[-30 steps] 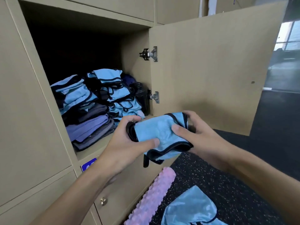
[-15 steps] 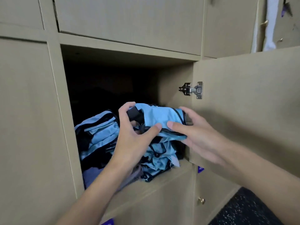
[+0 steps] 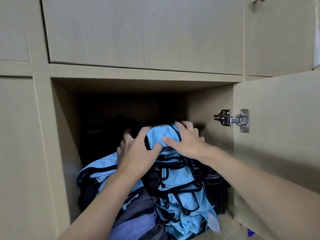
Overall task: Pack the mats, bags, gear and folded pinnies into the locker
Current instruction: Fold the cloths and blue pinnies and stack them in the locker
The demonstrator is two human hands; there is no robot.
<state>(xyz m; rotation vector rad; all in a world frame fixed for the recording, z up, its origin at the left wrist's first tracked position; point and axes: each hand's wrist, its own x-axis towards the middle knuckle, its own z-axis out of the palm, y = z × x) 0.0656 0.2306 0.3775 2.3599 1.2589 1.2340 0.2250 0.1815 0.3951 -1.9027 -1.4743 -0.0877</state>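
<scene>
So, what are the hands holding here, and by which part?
One folded blue pinny, held by both ends: the left hand grips its left end, the right hand its right end, above the pile in the locker.
</scene>
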